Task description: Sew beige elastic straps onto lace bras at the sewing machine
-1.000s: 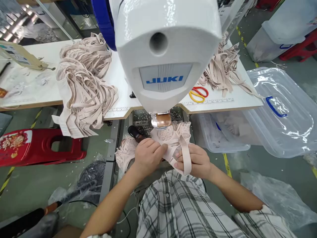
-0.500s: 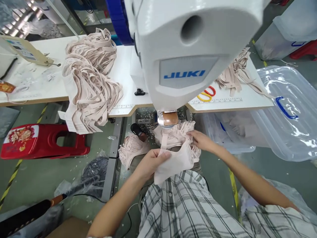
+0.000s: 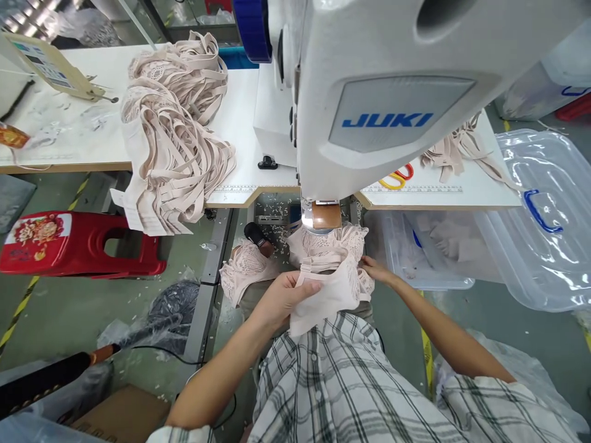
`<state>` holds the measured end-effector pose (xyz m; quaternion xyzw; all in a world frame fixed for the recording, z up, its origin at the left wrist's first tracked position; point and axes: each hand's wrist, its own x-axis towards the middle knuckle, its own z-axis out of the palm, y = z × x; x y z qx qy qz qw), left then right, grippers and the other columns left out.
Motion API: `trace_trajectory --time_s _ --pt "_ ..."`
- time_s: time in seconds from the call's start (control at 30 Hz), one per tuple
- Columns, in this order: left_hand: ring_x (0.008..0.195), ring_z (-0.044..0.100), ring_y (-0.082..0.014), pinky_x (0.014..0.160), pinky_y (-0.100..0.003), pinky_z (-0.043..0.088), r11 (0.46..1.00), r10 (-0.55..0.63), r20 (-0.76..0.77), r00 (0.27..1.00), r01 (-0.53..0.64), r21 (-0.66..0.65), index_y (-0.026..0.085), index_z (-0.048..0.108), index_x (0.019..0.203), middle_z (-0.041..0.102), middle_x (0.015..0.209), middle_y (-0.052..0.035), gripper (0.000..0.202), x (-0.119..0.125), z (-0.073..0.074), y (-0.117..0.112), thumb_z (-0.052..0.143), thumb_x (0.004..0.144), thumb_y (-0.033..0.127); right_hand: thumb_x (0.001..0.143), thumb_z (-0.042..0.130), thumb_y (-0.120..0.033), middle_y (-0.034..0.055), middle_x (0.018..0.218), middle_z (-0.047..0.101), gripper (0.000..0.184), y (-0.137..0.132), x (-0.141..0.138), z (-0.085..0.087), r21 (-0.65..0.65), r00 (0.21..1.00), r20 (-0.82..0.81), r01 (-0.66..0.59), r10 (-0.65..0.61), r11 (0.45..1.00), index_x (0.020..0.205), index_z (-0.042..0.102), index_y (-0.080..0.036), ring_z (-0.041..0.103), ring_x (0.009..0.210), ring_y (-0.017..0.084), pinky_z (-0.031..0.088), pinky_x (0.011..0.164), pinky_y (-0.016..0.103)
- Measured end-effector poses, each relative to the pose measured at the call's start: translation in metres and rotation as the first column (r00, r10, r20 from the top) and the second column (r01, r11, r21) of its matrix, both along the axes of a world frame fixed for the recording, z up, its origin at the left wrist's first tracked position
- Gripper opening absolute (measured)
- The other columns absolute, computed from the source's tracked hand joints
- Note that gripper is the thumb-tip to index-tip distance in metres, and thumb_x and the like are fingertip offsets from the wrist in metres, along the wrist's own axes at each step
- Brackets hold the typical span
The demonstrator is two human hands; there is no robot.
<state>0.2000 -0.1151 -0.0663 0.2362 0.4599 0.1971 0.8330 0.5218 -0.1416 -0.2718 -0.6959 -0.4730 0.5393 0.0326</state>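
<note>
A pale pink lace garment [image 3: 330,271] lies under the head of a white JUKI sewing machine [image 3: 397,92], just below its presser foot [image 3: 323,215]. My left hand [image 3: 281,298] pinches the garment's near edge and a strap, fingers closed on the fabric. My right hand [image 3: 376,269] grips the garment's right side, and its fingers are partly hidden behind the lace. More of the same garment [image 3: 242,271] hangs down to the left, above my lap.
A big pile of pink straps and garments [image 3: 173,129] hangs over the white table [image 3: 83,144] at left. Red and yellow scissors [image 3: 397,177] and more straps [image 3: 457,151] lie at right. Clear plastic bins [image 3: 540,215] stand at right, a red stool [image 3: 69,243] at left.
My right hand let go of the strap, reached up to the garment's right edge, then drew back a little. My left hand shifted its hold. The view has moved closer to the machine.
</note>
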Motion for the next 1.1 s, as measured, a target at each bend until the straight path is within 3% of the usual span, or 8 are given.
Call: trace_trajectory --time_s 0.23,0.5,0.67,0.73,0.83,0.9,1.0,1.1 --pt "0.065 0.065 -0.0153 0.062 -0.026 0.049 0.999 0.016 0.006 1.0 -0.016 -0.042 0.014 0.077 0.078 0.075 0.076 -0.0054 0.048 0.001 0.003 0.0 0.094 0.05 0.048 0.075 0.065 -0.051 0.0163 0.125 0.068 0.053 -0.017 0.005 0.006 -0.08 0.995 -0.077 0.051 -0.057 0.996 0.117 0.069 -0.019 0.064 0.114 0.034 0.053 0.092 0.041" --pt "0.07 0.066 -0.0207 0.066 -0.032 0.052 0.979 -0.118 -0.202 0.972 0.148 0.138 0.015 0.072 0.082 0.072 0.078 -0.0062 0.044 -0.024 -0.017 0.017 0.083 0.064 0.053 0.06 0.065 -0.082 0.011 0.068 0.071 0.064 -0.033 0.042 0.09 -0.08 0.991 -0.113 0.06 -0.069 0.995 0.059 0.069 -0.018 0.067 0.072 0.03 0.054 0.073 0.041" --pt "0.112 0.06 -0.0365 0.088 -0.047 0.052 0.573 0.315 -0.565 0.763 0.322 0.753 0.013 0.068 0.103 0.068 0.112 -0.0197 0.046 -0.001 -0.041 0.039 0.071 0.076 0.05 0.078 0.045 -0.086 0.0074 0.067 0.071 0.074 -0.056 0.006 0.155 0.244 0.887 -0.419 0.313 -0.191 0.918 0.076 0.073 -0.018 0.066 0.061 0.023 0.055 0.056 0.035" --pt "0.125 0.054 -0.0358 0.1 -0.048 0.046 0.516 0.087 -0.465 0.881 0.359 0.778 0.012 0.063 0.122 0.062 0.129 -0.0206 0.06 0.027 -0.038 0.035 0.068 0.078 0.053 0.086 0.048 -0.076 0.0062 0.071 0.073 0.061 -0.054 -0.023 0.174 0.408 0.85 -0.52 0.329 -0.079 0.852 0.081 0.075 -0.021 0.067 0.061 0.02 0.054 0.051 0.03" --pt "0.1 0.063 -0.0285 0.087 -0.037 0.05 0.629 -0.447 -0.261 0.856 0.508 0.588 0.013 0.069 0.108 0.071 0.103 -0.0127 0.058 0.058 -0.029 0.021 0.067 0.078 0.062 0.089 0.066 -0.048 -0.0011 0.067 0.071 0.028 -0.034 -0.042 0.193 0.628 0.859 -0.425 0.054 0.284 0.777 0.074 0.074 -0.026 0.066 0.059 0.014 0.055 0.054 0.022" --pt "0.076 0.059 -0.0205 0.072 -0.03 0.046 0.737 -0.504 -0.185 0.844 0.532 0.416 0.013 0.069 0.089 0.067 0.079 -0.0062 0.057 0.064 -0.026 0.015 0.069 0.074 0.067 0.087 0.072 -0.038 -0.0053 0.06 0.066 0.021 -0.009 -0.032 0.198 0.729 0.903 -0.146 -0.178 0.405 0.661 0.068 0.072 -0.027 0.062 0.054 0.01 0.051 0.051 0.019" --pt "0.067 0.049 -0.0144 0.068 -0.026 0.039 0.836 -0.416 -0.19 0.89 0.456 0.306 0.014 0.064 0.077 0.059 0.071 -0.0013 0.056 0.06 -0.026 0.014 0.073 0.069 0.069 0.086 0.072 -0.034 -0.0016 0.071 0.068 0.015 0.054 0.007 0.197 0.752 0.964 0.263 -0.221 0.024 0.621 0.075 0.073 -0.024 0.065 0.065 0.013 0.052 0.06 0.023" --pt "0.064 0.041 -0.0119 0.063 -0.024 0.033 0.797 -0.437 -0.241 0.867 0.497 0.343 0.015 0.058 0.066 0.051 0.065 0.0019 0.054 0.057 -0.024 0.015 0.077 0.068 0.065 0.094 0.058 -0.028 0.0152 0.106 0.067 0.025 0.136 0.045 0.199 0.801 0.882 0.346 -0.1 -0.32 0.591 0.11 0.069 -0.013 0.063 0.099 0.027 0.052 0.085 0.04"
